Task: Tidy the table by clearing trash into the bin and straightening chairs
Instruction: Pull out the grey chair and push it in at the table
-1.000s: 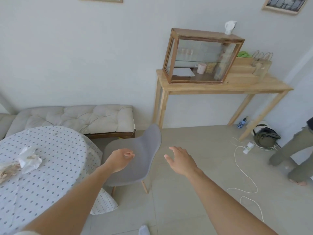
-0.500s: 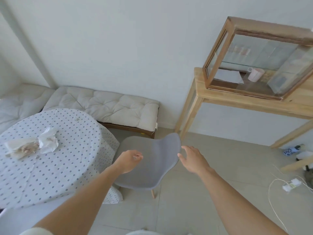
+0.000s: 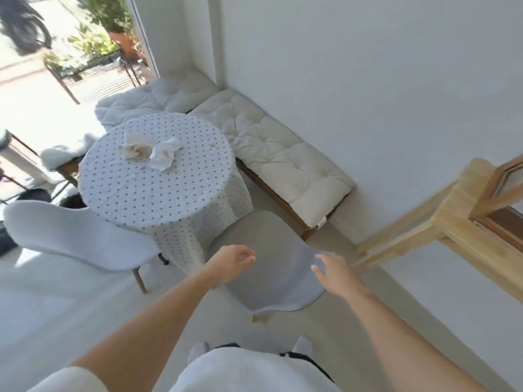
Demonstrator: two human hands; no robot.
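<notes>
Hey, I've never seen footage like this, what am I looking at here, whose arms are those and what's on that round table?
This is no machine: a person wears a wide-angle camera on the head, looking forward and down, so the two bare arms are the person's own. The left hand and right hand reach toward the back of a grey chair that stands beside a round table covered with a dotted cloth. Neither hand holds anything; both look open, and the blur hides whether they touch the chair. On the table lie a crumpled white tissue and a crumpled brownish paper next to it. A second, paler chair stands at the table's left, and a cushioned bench runs along the wall.
</notes>
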